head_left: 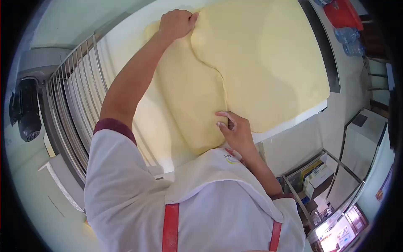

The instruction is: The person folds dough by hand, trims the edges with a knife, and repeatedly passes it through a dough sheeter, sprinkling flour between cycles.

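Here, dough (273, 63) lies on the surface (151, 126), its wavy edge (221, 80) seemingly steadied from both ends: left hand (178, 24) closed on the far end, right hand (236, 133) loosely curled, fingertips apart.

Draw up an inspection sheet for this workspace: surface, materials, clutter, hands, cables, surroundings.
Surface: white worktop, largely covered.
Job's things: large pale yellow sheet, seemingly dough, with an uneven seam across it.
Clutter: off the worktop at right, clear plastic bottles near a red container; a white box on a metal rack.
Hands: left hand appears closed on the sheet near the seam's far end; right hand at its near end, thumb and forefinger apart.
Cables: none clearly visible.
Surroundings: metal bars and a black motor-like unit at left.
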`<state>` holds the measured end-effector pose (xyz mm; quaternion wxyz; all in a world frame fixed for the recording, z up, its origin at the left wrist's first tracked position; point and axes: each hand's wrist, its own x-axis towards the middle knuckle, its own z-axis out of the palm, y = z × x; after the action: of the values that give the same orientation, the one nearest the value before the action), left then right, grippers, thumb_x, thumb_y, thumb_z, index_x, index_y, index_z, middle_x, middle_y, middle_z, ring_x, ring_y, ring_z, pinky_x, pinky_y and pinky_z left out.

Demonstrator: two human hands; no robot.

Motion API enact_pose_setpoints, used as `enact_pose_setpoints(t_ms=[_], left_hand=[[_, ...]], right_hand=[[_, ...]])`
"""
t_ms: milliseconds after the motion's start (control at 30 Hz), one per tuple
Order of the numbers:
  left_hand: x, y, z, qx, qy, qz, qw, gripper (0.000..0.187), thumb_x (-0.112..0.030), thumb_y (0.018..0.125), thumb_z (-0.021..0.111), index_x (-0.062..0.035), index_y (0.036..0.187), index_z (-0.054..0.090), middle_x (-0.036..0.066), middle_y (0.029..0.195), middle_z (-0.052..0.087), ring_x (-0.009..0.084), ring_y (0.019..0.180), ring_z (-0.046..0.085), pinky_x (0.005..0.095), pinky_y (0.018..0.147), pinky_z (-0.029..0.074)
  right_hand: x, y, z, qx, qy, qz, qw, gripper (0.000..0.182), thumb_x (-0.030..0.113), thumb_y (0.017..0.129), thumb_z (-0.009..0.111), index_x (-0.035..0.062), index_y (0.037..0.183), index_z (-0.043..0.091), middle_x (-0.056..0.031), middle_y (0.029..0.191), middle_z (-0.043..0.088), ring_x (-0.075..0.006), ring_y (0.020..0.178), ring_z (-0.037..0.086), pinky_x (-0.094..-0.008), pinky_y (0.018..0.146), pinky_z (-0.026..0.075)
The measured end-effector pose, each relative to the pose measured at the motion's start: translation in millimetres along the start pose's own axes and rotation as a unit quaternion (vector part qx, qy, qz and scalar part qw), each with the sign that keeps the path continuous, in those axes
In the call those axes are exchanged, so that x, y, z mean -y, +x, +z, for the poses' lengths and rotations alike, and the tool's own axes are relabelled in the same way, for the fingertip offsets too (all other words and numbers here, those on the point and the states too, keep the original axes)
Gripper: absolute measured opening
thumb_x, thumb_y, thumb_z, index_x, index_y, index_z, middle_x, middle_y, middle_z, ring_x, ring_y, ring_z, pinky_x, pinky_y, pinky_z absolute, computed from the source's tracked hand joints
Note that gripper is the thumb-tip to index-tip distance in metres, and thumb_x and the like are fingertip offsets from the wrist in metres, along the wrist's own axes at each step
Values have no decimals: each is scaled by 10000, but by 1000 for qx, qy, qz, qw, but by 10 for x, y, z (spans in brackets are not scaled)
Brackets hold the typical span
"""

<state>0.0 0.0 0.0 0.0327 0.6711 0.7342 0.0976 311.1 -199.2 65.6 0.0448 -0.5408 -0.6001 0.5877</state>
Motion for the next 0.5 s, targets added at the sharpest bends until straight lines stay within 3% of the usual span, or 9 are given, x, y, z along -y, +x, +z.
enact_pose_setpoints(t_ms=[67, 167, 267, 367, 500], left_hand=[[52, -73, 6, -5, -21, 2, 1000, 489, -473, 943, 469, -98, 714, 685, 108, 697, 663, 303, 703, 650, 436, 644, 513], [61, 18, -58, -43, -8, -16, 999, 472, -463, 943, 496, -93, 718, 683, 108, 711, 665, 322, 694, 636, 433, 619, 500], [141, -42, 21, -92, 18, 13, 996, 472, -467, 948, 484, -87, 758, 690, 105, 737, 666, 308, 760, 637, 432, 684, 496], [279, -103, 13, -124, 15, 42, 991, 496, -487, 958, 455, -77, 813, 694, 102, 765, 671, 301, 852, 632, 452, 817, 465], [306, -149, -78, -42, 26, -83, 995, 508, -485, 967, 429, -69, 855, 697, 100, 819, 679, 296, 916, 624, 482, 917, 406]], right_hand=[[44, -49, -13, 3, -5, -9, 1000, 299, 83, 847, 660, 64, 1145, 658, -114, 751, 617, -214, 647, 584, -339, 660, 490], [-76, 98, -104, -80, -47, -185, 978, 300, 65, 838, 654, 47, 1138, 649, -117, 785, 623, -254, 630, 575, -350, 608, 478], [-140, 275, -207, -200, -55, -248, 946, 252, 82, 833, 669, 44, 1082, 668, -110, 793, 624, -264, 695, 576, -369, 647, 474], [64, 677, -271, -283, -146, -305, 898, 202, 134, 837, 685, 61, 1024, 697, -84, 797, 624, -249, 785, 574, -390, 745, 452], [66, 989, -169, -244, -226, -265, 905, 186, 202, 845, 694, 91, 992, 718, -52, 818, 620, -239, 832, 554, -384, 790, 398]])
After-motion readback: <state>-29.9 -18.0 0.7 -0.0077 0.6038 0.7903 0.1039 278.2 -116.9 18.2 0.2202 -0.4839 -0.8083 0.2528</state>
